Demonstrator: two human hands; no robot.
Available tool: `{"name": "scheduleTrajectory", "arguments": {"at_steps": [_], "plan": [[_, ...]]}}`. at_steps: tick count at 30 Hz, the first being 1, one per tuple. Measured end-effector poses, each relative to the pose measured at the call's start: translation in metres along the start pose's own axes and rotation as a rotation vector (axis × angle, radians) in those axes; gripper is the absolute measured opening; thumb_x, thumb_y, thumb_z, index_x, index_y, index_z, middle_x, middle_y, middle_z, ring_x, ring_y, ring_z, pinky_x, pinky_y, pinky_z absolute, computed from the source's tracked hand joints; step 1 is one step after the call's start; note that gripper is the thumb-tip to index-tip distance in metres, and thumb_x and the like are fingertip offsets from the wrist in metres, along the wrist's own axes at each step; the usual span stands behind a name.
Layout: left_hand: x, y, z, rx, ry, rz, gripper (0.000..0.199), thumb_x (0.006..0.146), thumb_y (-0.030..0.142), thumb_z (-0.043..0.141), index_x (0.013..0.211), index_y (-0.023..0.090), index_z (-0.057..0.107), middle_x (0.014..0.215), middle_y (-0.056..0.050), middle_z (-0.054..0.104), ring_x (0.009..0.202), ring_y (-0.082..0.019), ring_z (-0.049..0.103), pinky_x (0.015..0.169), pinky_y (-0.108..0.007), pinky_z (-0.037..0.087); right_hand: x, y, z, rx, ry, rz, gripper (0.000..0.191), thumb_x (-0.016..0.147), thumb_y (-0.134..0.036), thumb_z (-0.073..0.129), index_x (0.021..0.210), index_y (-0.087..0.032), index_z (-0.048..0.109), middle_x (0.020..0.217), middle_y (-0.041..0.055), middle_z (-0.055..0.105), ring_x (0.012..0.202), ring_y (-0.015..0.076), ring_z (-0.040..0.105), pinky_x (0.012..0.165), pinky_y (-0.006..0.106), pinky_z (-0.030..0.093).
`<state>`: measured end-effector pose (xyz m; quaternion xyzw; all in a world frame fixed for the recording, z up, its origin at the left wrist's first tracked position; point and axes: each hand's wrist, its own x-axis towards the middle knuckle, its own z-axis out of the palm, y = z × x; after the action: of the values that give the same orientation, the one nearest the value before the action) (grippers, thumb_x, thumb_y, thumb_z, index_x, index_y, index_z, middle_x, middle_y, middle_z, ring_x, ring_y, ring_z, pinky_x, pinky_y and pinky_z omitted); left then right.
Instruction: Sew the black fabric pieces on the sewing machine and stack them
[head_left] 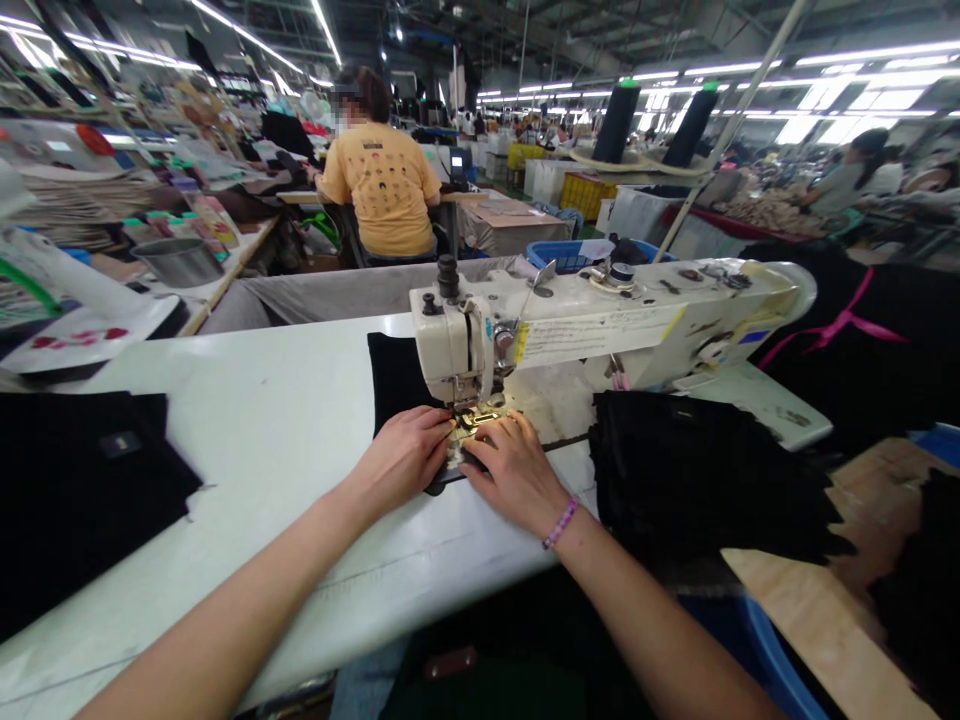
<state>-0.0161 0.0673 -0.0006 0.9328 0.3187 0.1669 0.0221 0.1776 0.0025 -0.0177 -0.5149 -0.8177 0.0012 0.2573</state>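
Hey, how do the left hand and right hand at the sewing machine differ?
The left hand has a bare wrist; the right hand has a purple bracelet at its wrist. The left hand angles rightward; the right hand angles leftward. Both are palm-down at the sewing machine.

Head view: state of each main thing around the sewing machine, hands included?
Left hand: palm down, fingers bent
Right hand: palm down, fingers bent
Sewing machine: upright; whether running, unclear
Black cloth beyond left hand: flat, partly hidden
Black cloth at far left: lying flat
Black pile at right: stacked, edges uneven
Thread cones: upright
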Motion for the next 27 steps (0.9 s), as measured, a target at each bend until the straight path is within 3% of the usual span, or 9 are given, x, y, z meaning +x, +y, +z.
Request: {"name": "scheduleTrajectory", "arguments": {"at_steps": [3,7,12,14,17,20,23,25,27], "plan": [[0.0,0.003,0.0,0.001,0.023,-0.018,0.028,0.098,0.022,0.045,0.101,0.015,0.071,0.11,-0.013,0.072,0.105,-0.026,0.066,0.094,-0.045,0.057,-0.015,-0.009,-0.007,0.038,0.011,0.001,0.013,0.092,-0.027,0.067,0.103,-0.02,0.07,0.105,0.007,0.067,0.104,0.0245,0.058,0.11,0.051,0.038],[-0.005,0.007,0.004,0.011,0.062,-0.057,0.031,0.098,0.024,0.044,0.109,0.014,0.07,0.116,-0.015,0.07,0.108,-0.027,0.064,0.095,-0.046,0.055,-0.04,-0.024,-0.022,0.136,0.059,0.004,0.012,0.092,-0.021,0.065,0.103,-0.018,0.069,0.104,0.0079,0.067,0.099,0.0234,0.061,0.092,0.041,0.05],[-0.009,0.003,0.016,0.004,0.115,-0.118,0.038,0.098,0.034,0.041,0.118,0.017,0.069,0.124,-0.015,0.069,0.115,-0.029,0.063,0.103,-0.05,0.05,-0.066,-0.032,-0.055,0.148,0.19,-0.058,0.016,0.098,-0.019,0.055,0.107,-0.02,0.067,0.1,0.0067,0.07,0.092,0.0202,0.063,0.083,0.036,0.052],[-0.009,0.001,0.02,0.048,0.11,-0.206,0.041,0.097,0.036,0.041,0.124,0.018,0.067,0.132,-0.015,0.066,0.125,-0.032,0.059,0.109,-0.056,0.043,-0.074,-0.025,-0.074,0.061,0.275,-0.033,0.016,0.098,-0.018,0.053,0.106,-0.02,0.067,0.099,0.0069,0.071,0.089,0.0199,0.064,0.082,0.037,0.052],[-0.008,0.003,0.024,0.14,0.067,-0.375,0.05,0.095,0.038,0.043,0.137,0.016,0.059,0.147,-0.017,0.055,0.14,-0.038,0.045,0.113,-0.063,0.033,-0.086,0.0,-0.105,-0.103,0.4,0.114,0.016,0.099,-0.018,0.052,0.106,-0.02,0.067,0.102,0.0091,0.071,0.093,0.0222,0.065,0.086,0.04,0.053],[-0.017,0.015,0.023,0.167,0.002,-0.442,0.055,0.096,0.04,0.044,0.143,0.012,0.053,0.154,-0.019,0.045,0.145,-0.039,0.038,0.113,-0.064,0.032,-0.099,0.031,-0.125,-0.24,0.356,0.236,0.031,0.098,-0.038,0.058,0.119,-0.017,0.064,0.117,0.0147,0.069,0.109,0.0296,0.064,0.094,0.049,0.052],[-0.037,0.032,0.02,0.17,-0.04,-0.467,0.059,0.096,0.043,0.044,0.145,0.01,0.05,0.155,-0.02,0.043,0.146,-0.04,0.035,0.114,-0.065,0.031,-0.113,0.055,-0.126,-0.275,0.224,0.218,0.041,0.097,-0.05,0.055,0.117,-0.016,0.065,0.116,0.0138,0.071,0.107,0.0297,0.068,0.092,0.048,0.055],[-0.052,0.042,0.014,0.155,-0.04,-0.451,0.061,0.096,0.047,0.046,0.143,0.01,0.053,0.153,-0.021,0.046,0.145,-0.041,0.037,0.112,-0.065,0.033,-0.119,0.062,-0.122,-0.287,0.216,0.172,0.037,0.1,-0.049,0.051,0.109,-0.018,0.069,0.11,0.0111,0.074,0.1,0.0264,0.071,0.09,0.043,0.057],[-0.063,0.046,0.001,0.098,-0.001,-0.446,0.055,0.096,0.049,0.046,0.135,0.013,0.06,0.145,-0.019,0.056,0.137,-0.037,0.049,0.11,-0.058,0.04,-0.123,0.063,-0.118,-0.302,0.241,0.143,0.036,0.102,-0.047,0.048,0.103,-0.019,0.07,0.106,0.0091,0.075,0.096,0.0241,0.072,0.087,0.039,0.058]]}}
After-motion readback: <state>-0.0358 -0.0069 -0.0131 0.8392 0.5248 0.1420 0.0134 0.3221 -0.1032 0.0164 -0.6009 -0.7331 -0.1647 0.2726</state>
